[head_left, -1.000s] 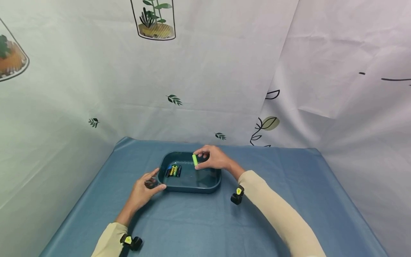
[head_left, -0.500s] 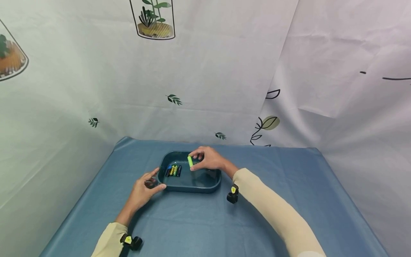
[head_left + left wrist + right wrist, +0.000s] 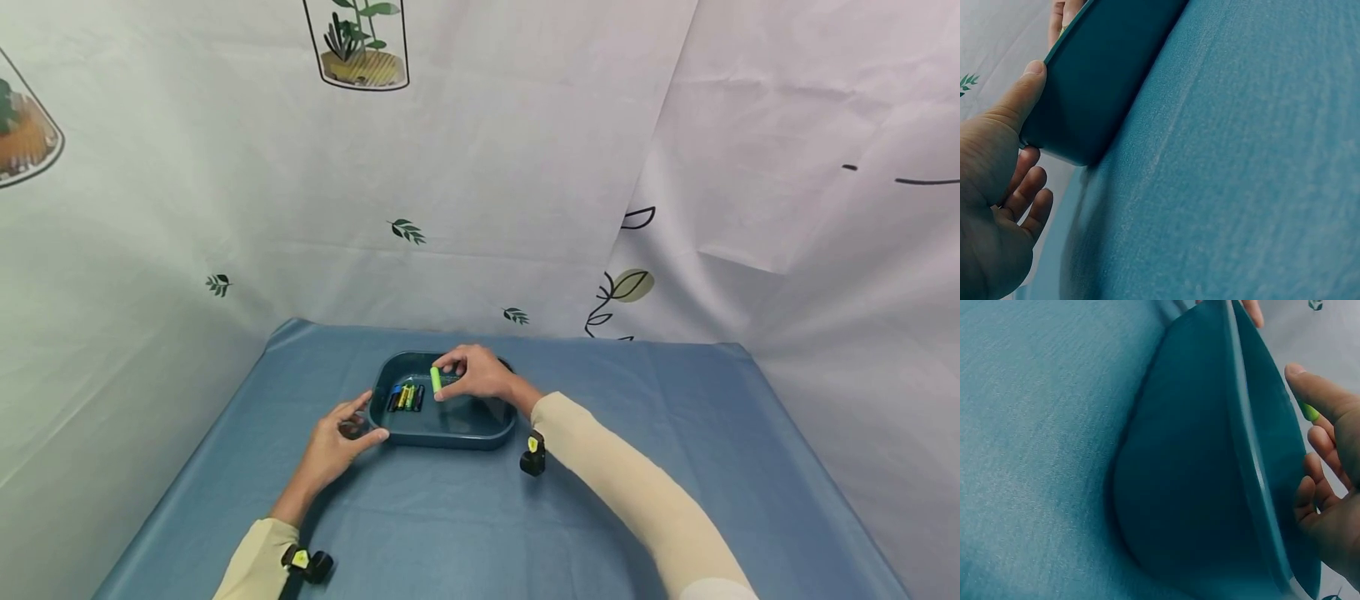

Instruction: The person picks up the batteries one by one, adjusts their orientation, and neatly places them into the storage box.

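A dark teal tray [image 3: 450, 440] with rounded corners lies on the cloth. My left hand [image 3: 333, 442] holds its near left corner; in the left wrist view the thumb [image 3: 1025, 87] is against the rim and the other fingers are at the tray's end. A light green battery [image 3: 436, 381] is pinched between the thumb and fingers of my right hand [image 3: 480, 372], above the middle of the tray. Just left of it, several batteries [image 3: 406, 398], black, yellow and green, lie side by side in the tray. The right wrist view shows only one green end [image 3: 1310, 412].
A blue cloth [image 3: 465, 533] covers the table. Pale fabric walls [image 3: 480, 167] with printed leaves and jars stand behind and at both sides. A small black camera is strapped to each sleeve.
My right hand has moved left with the green battery, closer to the row of batteries and slightly lower. My left hand and the tray have stayed in place.
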The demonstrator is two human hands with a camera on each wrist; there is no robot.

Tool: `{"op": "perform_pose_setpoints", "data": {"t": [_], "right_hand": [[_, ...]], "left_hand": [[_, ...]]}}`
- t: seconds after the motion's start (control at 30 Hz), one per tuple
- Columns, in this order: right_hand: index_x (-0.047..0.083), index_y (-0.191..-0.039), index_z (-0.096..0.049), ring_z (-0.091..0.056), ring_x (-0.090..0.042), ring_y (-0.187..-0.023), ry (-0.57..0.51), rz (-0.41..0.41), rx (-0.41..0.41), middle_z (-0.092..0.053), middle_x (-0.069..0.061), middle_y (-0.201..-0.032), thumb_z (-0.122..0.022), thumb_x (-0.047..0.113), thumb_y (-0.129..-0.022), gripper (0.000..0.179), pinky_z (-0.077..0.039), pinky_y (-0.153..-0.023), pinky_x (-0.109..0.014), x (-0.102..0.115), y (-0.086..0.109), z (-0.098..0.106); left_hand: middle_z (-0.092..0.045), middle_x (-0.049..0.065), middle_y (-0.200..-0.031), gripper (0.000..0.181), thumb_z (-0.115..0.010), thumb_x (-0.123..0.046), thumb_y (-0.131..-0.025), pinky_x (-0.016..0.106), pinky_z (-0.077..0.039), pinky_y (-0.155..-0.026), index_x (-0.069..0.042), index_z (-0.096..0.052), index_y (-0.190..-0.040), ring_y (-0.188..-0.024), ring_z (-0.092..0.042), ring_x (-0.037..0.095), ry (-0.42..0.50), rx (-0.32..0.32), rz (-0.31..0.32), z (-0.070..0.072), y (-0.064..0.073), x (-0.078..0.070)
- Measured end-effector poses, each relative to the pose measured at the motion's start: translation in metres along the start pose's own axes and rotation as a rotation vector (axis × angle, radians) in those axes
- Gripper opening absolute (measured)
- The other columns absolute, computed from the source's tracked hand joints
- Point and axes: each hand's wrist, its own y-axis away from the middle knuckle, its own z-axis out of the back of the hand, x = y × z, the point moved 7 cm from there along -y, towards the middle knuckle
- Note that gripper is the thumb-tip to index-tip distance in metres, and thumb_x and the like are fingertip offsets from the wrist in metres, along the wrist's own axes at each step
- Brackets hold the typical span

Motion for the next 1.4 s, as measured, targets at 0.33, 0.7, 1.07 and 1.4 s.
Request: {"op": "perform_pose_setpoints", "data": {"t": [0.33, 0.7, 1.07, 1.4], "right_hand": [[0.014, -0.124, -0.074, -0.055, -0.013, -0.086, 0.005, -0.005, -0.022, -0.064, -0.001, -0.106, -0.089, 0.028, -0.082, 0.046, -0.049, -0.075, -0.028, -0.004, -0.005, -0.010], [0.016, -0.123, -0.075, -0.058, -0.010, -0.080, 0.021, -0.085, -0.027, -0.066, 0.000, -0.107, -0.088, 0.029, -0.083, 0.045, -0.049, -0.070, -0.026, -0.011, -0.009, -0.022], [0.015, -0.122, -0.076, -0.059, -0.011, -0.079, 0.000, -0.122, -0.032, -0.067, -0.001, -0.106, -0.090, 0.028, -0.081, 0.045, -0.050, -0.069, -0.028, -0.012, -0.009, -0.033], [0.018, -0.119, -0.077, -0.060, -0.013, -0.093, 0.014, -0.197, -0.063, -0.069, 0.003, -0.102, -0.092, 0.030, -0.078, 0.046, -0.053, -0.080, -0.033, -0.014, -0.012, -0.036]], "left_hand": [[-0.059, 0.020, -0.132, 0.080, -0.085, -0.035, -0.085, 0.055, -0.051, -0.090, -0.011, -0.050, -0.153, -0.107, -0.062, 0.034, 0.010, 0.002, 0.005, -0.001, -0.001, 0.001], [-0.059, 0.019, -0.132, 0.081, -0.085, -0.035, -0.085, 0.055, -0.051, -0.091, -0.012, -0.049, -0.153, -0.108, -0.062, 0.034, 0.022, 0.000, 0.010, -0.001, -0.001, 0.002], [-0.059, 0.020, -0.131, 0.080, -0.085, -0.034, -0.085, 0.055, -0.051, -0.091, -0.012, -0.049, -0.153, -0.108, -0.062, 0.034, 0.022, -0.001, 0.009, -0.001, 0.000, 0.001], [-0.061, 0.018, -0.127, 0.079, -0.085, -0.033, -0.085, 0.052, -0.050, -0.090, -0.011, -0.050, -0.153, -0.105, -0.061, 0.031, 0.027, -0.007, -0.006, -0.001, 0.000, 0.002]]}}
